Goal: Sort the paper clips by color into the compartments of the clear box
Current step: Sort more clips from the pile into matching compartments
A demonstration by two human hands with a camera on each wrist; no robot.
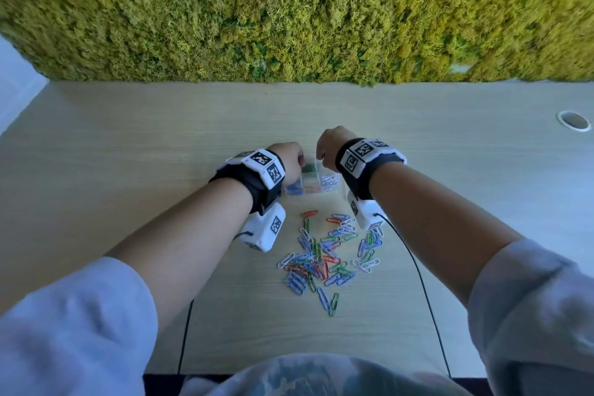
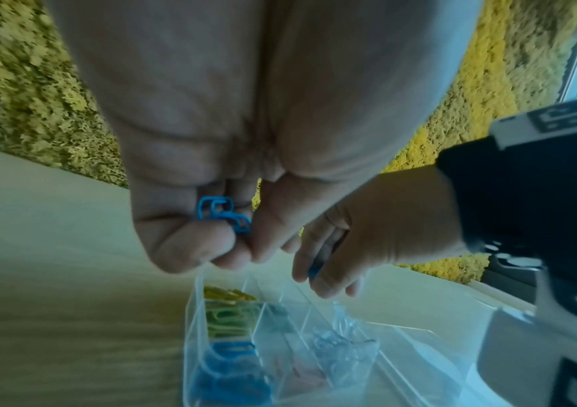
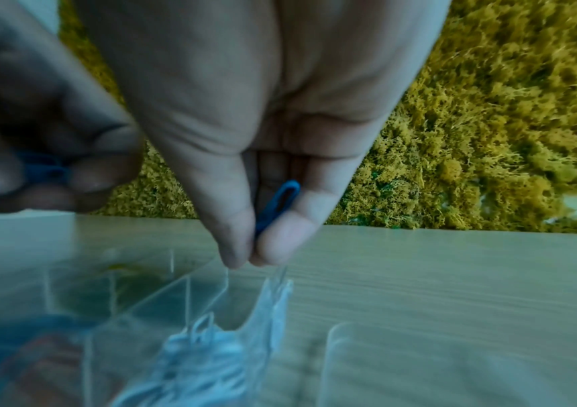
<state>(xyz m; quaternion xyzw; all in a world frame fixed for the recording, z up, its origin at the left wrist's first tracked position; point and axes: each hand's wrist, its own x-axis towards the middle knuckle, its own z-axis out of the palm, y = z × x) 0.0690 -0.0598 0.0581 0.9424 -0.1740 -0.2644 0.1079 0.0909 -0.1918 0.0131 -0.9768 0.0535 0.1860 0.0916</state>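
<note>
The clear box (image 1: 313, 192) stands on the table between my wrists, with green, blue, red and white clips in separate compartments (image 2: 231, 316). My left hand (image 1: 291, 160) hovers over its far left side, fingers curled round blue paper clips (image 2: 222, 213). My right hand (image 1: 328, 146) hangs above the far right of the clear box (image 3: 189, 297), thumb and forefinger pinching one blue paper clip (image 3: 278, 203). A loose pile of mixed paper clips (image 1: 324, 255) lies on the table nearer to me than the box.
A moss wall (image 1: 289, 10) rises at the table's far edge. A round cable hole (image 1: 573, 120) sits at the far right of the table (image 1: 128, 145). Two black cables (image 1: 421, 280) run from the wrist cameras toward me.
</note>
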